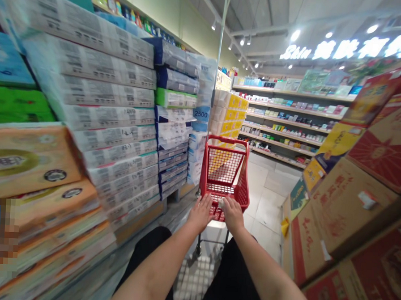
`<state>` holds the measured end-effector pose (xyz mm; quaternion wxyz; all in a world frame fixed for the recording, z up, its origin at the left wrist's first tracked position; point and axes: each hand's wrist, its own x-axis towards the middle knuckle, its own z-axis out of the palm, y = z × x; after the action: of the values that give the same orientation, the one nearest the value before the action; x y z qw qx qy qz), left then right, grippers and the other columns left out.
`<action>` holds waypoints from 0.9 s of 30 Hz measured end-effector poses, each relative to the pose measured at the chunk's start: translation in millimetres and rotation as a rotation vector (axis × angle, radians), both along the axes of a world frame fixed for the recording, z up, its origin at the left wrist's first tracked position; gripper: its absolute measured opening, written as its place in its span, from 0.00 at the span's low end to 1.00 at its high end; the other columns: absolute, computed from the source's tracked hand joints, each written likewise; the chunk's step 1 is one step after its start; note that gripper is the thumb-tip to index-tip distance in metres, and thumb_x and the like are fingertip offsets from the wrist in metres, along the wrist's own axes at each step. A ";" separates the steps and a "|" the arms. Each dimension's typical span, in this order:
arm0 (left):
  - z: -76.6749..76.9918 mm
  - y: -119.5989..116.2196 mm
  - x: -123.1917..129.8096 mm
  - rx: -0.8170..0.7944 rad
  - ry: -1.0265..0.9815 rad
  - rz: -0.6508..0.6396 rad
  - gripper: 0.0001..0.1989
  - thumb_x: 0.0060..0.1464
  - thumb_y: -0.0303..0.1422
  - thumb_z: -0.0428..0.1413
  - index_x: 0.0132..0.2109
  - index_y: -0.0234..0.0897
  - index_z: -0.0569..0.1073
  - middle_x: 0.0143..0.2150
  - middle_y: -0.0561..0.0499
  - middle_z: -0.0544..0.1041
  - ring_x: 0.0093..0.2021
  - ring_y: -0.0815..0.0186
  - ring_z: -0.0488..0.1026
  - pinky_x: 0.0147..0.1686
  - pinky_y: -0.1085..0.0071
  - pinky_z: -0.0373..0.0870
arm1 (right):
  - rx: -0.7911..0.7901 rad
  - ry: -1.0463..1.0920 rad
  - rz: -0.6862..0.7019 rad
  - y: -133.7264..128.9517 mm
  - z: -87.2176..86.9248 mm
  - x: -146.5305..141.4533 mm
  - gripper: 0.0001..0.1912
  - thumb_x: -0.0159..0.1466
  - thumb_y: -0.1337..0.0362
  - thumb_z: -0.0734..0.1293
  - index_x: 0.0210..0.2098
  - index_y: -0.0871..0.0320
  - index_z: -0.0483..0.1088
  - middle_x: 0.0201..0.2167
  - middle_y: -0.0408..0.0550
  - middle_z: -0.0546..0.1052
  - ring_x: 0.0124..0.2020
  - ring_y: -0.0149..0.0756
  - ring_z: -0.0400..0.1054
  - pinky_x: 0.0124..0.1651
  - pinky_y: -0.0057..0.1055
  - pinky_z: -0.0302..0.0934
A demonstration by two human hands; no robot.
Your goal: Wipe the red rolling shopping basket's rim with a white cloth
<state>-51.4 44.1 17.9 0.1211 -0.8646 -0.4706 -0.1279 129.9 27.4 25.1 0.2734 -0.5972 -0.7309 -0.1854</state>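
A red plastic shopping cart (227, 167) with a grid-patterned basket stands right in front of me. My left hand (201, 210) is at its near edge, fingers stretched forward and lying fairly flat. Beside it, my right hand (233, 211) is at the same edge with its fingers curled. A small white thing (221, 203) shows at the right hand's fingertips; its kind is too small to tell. The part of the cart beneath both palms is hidden by the hands.
Tall stacks of wrapped paper packs (119, 92) line the left, with orange tissue packs (28, 154) closer by. Cardboard cartons (348, 207) are piled on the right. A tiled aisle (262, 211) runs between them toward shelves (289, 123) of small boxed goods.
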 end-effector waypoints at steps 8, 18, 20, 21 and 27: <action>10.0 -3.5 0.2 -0.056 0.027 0.008 0.33 0.61 0.46 0.43 0.67 0.30 0.51 0.69 0.42 0.48 0.70 0.59 0.42 0.66 0.58 0.41 | -0.092 0.046 -0.104 13.3 8.5 -1.8 0.14 0.68 0.63 0.55 0.36 0.59 0.71 0.31 0.50 0.75 0.36 0.38 0.67 0.45 0.34 0.55; 14.4 -5.1 -0.9 -0.084 0.028 0.027 0.34 0.61 0.45 0.44 0.67 0.29 0.51 0.69 0.42 0.47 0.69 0.59 0.42 0.66 0.58 0.44 | -0.106 0.050 -0.072 5.1 3.0 3.8 0.14 0.68 0.63 0.55 0.46 0.56 0.70 0.35 0.50 0.75 0.38 0.38 0.67 0.45 0.34 0.56; 16.4 -5.3 0.5 -0.094 0.030 0.037 0.33 0.61 0.45 0.44 0.67 0.30 0.51 0.69 0.42 0.48 0.69 0.59 0.44 0.66 0.57 0.45 | -0.142 0.065 -0.129 6.9 7.5 7.5 0.13 0.67 0.63 0.56 0.45 0.56 0.70 0.33 0.49 0.74 0.36 0.38 0.66 0.44 0.35 0.56; 16.4 -5.3 1.3 -0.092 0.024 0.042 0.33 0.61 0.45 0.44 0.67 0.30 0.52 0.69 0.42 0.49 0.69 0.58 0.44 0.66 0.57 0.45 | -0.111 0.065 -0.128 6.2 5.9 9.7 0.14 0.67 0.64 0.56 0.46 0.56 0.69 0.35 0.51 0.75 0.39 0.39 0.66 0.45 0.35 0.56; 9.9 -7.7 3.0 -0.064 -0.017 0.059 0.34 0.60 0.45 0.44 0.67 0.30 0.51 0.70 0.42 0.46 0.69 0.58 0.42 0.66 0.58 0.46 | 0.000 0.057 -0.064 -0.1 -6.6 17.0 0.16 0.69 0.62 0.53 0.49 0.57 0.67 0.46 0.54 0.72 0.48 0.41 0.63 0.52 0.37 0.52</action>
<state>-48.3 36.4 27.8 0.0932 -0.8526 -0.5009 -0.1164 146.9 27.3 18.6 0.2881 -0.6254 -0.7033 -0.1770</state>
